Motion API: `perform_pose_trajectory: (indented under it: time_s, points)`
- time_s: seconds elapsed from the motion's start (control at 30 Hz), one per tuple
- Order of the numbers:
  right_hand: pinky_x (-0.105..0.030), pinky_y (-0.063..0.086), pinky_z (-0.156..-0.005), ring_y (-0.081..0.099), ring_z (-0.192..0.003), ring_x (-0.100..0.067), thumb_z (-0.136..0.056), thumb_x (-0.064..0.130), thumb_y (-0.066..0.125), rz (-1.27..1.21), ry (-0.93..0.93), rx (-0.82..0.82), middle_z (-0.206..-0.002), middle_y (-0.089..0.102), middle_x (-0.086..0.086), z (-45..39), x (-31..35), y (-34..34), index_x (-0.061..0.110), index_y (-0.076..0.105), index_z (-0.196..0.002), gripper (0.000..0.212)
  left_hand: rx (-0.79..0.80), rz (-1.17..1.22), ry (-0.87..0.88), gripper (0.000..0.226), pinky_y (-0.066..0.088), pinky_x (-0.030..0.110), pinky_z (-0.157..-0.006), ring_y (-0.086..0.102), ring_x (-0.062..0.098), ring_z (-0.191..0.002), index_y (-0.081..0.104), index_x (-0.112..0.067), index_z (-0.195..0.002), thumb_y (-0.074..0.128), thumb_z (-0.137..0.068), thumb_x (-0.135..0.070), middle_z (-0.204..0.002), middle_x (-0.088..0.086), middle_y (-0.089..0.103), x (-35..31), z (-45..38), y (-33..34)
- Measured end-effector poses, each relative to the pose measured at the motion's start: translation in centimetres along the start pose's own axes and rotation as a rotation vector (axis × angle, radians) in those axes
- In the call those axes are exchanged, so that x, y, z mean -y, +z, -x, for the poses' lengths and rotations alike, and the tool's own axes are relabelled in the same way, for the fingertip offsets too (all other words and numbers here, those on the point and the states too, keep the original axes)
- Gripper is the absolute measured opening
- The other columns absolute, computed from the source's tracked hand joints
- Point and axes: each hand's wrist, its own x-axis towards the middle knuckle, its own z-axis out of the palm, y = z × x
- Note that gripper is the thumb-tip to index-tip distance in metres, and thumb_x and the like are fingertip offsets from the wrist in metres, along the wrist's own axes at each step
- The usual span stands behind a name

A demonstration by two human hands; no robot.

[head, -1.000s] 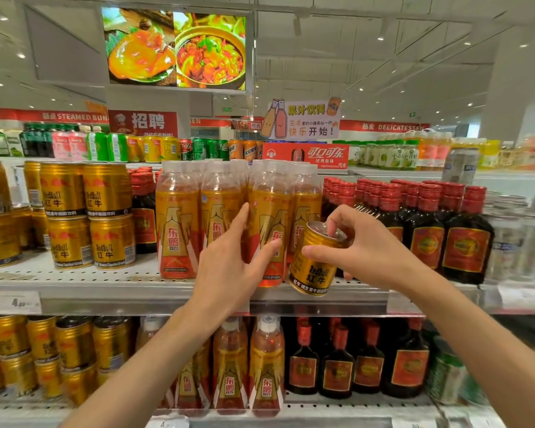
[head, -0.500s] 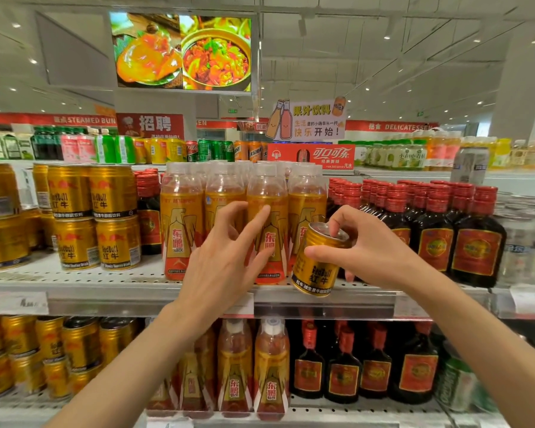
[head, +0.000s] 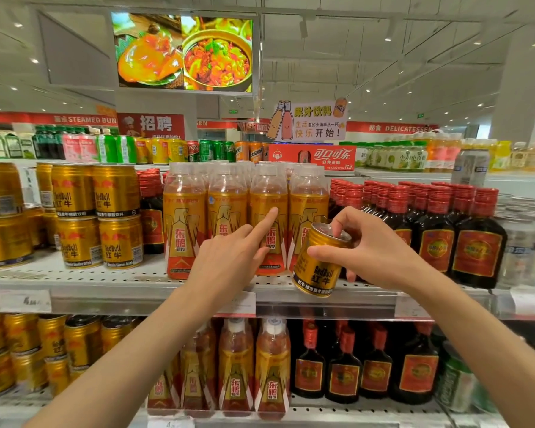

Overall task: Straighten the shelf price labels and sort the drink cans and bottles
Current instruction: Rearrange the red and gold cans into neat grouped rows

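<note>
My right hand [head: 376, 253] grips a gold Red Bull can [head: 317, 267] by its top and side. The can is tilted and sits just in front of the middle shelf's edge [head: 322, 304], before the rightmost orange bottle. My left hand [head: 226, 261] stretches its index finger against the label of an orange drink bottle [head: 269, 196] in a front row of several. Stacked gold cans [head: 115, 217] stand to the left on the same shelf. A white price label [head: 240, 302] sits on the shelf edge, partly hidden by my left wrist.
Dark red-capped bottles [head: 436, 239] fill the shelf to the right of the orange ones; one more dark bottle [head: 151, 220] stands between gold cans and orange bottles. Other price labels [head: 24, 301] hang along the edge. The lower shelf [head: 337, 412] holds gold cans, orange bottles and dark bottles.
My left hand has drawn back from spreading over the orange bottles to touching one with a pointed index finger. The can in my right hand has moved slightly right and down.
</note>
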Motion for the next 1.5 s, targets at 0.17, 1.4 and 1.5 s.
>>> perform_pose_trajectory:
  time_s: [0.17,1.4,1.5]
  points:
    - [-0.02,0.053,-0.052,0.065,-0.049,-0.007,-0.082,0.046,0.08,-0.122,0.035,-0.055,-0.102,0.072,0.007,0.5,-0.1,0.7,0.017,0.052,-0.095,0.042,-0.106,0.572,-0.2,0.053,0.057,0.02,-0.071,0.061,0.008,-0.071,0.049,-0.029,-0.15,0.065,-0.1,-0.028,-0.092,-0.015,0.065,-0.7,2.2,-0.6]
    - [-0.023,0.049,-0.043,0.055,-0.043,-0.012,-0.072,0.037,0.078,-0.66,0.315,-0.238,-0.093,0.071,0.008,12.1,0.3,19.8,0.018,0.049,-0.084,0.037,0.087,0.852,-0.748,0.029,0.052,0.014,-0.086,0.065,0.002,-0.103,0.066,-0.03,-0.125,0.069,-0.096,-0.029,-0.112,-0.013,0.069,5.3,22.6,-0.2]
    - [-0.024,0.049,-0.043,0.055,-0.041,-0.013,-0.068,0.038,0.078,-0.652,0.34,-0.206,-0.093,0.071,0.01,12.3,0.8,21.5,0.019,0.049,-0.084,0.039,0.113,0.825,-0.818,0.028,0.055,0.021,-0.086,0.065,-0.002,-0.105,0.065,-0.037,-0.124,0.067,-0.096,-0.038,-0.112,-0.018,0.07,6.8,24.6,-0.2]
